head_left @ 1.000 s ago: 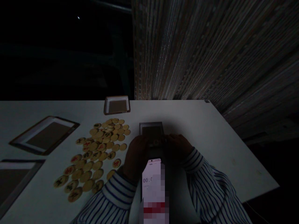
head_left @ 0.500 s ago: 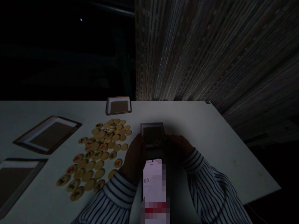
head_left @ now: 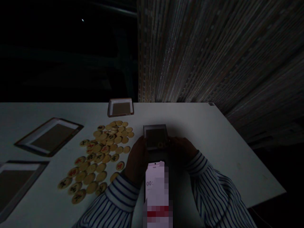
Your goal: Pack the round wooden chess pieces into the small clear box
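The scene is very dim. A small dark box (head_left: 155, 136) sits on the white table (head_left: 213, 133) right in front of me. My left hand (head_left: 137, 158) curls against the box's left side. My right hand (head_left: 182, 148) rests at its right near corner, its fingertips lost in shadow. One round game piece (head_left: 161, 145) lies at the box's near edge, just by those fingertips. A heap of several tan round pieces (head_left: 102, 152) with red or black marks spreads to the left of my left hand. Both sleeves are striped.
A lit phone (head_left: 156, 190) showing a timer stands below my hands. A small tray (head_left: 120, 107) sits at the far table edge, and two larger flat trays (head_left: 48, 136) (head_left: 14, 180) lie at the left. A ribbed curtain (head_left: 201, 50) hangs behind the table.
The view has drifted slightly. The round piece at the box's near edge has shifted a little to the right, and my hands have barely moved.
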The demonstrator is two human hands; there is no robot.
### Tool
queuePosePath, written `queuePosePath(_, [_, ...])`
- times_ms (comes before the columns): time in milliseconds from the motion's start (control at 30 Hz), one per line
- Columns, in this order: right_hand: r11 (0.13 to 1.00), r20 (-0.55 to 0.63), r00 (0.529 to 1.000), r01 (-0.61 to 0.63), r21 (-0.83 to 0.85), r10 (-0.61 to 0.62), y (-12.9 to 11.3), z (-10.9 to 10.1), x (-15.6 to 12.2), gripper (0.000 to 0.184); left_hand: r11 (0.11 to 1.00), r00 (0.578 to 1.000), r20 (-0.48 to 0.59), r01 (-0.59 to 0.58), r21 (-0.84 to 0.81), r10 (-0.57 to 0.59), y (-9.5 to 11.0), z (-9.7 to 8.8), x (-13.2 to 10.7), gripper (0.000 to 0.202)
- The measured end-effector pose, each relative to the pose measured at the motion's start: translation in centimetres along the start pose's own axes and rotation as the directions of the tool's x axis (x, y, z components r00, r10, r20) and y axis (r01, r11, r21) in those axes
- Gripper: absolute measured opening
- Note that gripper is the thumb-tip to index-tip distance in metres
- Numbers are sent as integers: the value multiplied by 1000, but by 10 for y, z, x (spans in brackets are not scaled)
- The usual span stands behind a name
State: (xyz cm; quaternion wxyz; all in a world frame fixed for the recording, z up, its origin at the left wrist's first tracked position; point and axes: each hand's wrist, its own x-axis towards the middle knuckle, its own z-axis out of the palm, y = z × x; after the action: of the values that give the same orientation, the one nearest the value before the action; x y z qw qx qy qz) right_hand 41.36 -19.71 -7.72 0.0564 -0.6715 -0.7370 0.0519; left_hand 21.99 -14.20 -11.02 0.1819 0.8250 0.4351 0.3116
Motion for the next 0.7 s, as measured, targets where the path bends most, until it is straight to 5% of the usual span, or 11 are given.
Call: queuePosePath(700, [1000,7,1000,-11,29,11,1,-3,-3,41,998,1000,2,13,-64,-13,10,-9,3,35])
